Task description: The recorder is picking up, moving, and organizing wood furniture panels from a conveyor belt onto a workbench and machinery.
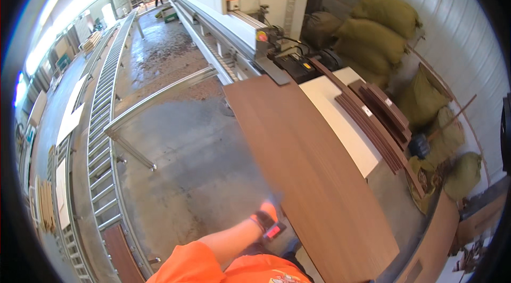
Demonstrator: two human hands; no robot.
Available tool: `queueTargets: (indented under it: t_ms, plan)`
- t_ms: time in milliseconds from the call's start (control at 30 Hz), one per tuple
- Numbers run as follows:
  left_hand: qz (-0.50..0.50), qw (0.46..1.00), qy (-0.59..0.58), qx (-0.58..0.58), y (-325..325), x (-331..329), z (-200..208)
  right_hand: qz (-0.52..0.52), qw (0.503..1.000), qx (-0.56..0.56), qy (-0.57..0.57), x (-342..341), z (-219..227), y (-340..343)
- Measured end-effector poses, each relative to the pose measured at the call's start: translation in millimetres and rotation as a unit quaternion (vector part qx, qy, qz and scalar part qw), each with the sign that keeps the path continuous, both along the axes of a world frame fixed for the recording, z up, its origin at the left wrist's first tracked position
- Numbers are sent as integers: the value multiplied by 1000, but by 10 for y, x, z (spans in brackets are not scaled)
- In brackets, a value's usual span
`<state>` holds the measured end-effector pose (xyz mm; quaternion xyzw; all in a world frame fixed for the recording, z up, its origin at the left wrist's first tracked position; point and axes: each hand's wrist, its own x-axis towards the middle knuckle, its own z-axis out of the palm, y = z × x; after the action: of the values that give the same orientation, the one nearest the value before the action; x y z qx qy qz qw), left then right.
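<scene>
A long brown wood-grain panel stretches from near my body up to the machine, its far end beside a grey metal plate on the machine's end. My left hand is near the panel's left edge, with a dark band and a small device at the wrist. Blur and glare smear its fingers, so its grip and whether it touches the panel cannot be told. No part of my right hand shows.
Right of the panel, stacked brown strips lie by a pale board. Full sacks line the wall. The long edge machine runs away ahead. At left stands a roller conveyor; a metal rail crosses toward the machine.
</scene>
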<state>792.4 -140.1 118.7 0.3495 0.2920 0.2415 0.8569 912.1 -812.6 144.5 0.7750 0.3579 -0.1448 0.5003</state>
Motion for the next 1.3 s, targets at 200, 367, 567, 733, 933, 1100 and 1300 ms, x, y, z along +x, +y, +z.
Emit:
queueTargets:
  t_ms: [200,367,567,733,933,1100,1300]
  plan:
    - [-45,980,182,-67,-538,-583,629,-185,981,45,40,-614,709,532]
    - [-32,970,27,-240,-1012,-1567,1273,-202,973,111,4,-844,808,927]
    - [105,953,-72,-276,-1597,-3130,604,-189,972,135,-33,-869,1135,892]
    - [271,898,105,-332,-1957,-4513,791,-110,980,159,-51,-1000,1460,1465]
    - [389,798,-134,-440,-2370,-6059,-137,-127,876,423,193,-1304,1502,3365]
    - [473,867,-23,-153,-2906,-7264,-1396,-194,676,512,493,-3140,1375,5495]
    - [649,585,-174,-455,-2663,-8760,-567,-98,615,546,560,-6051,1466,7017]
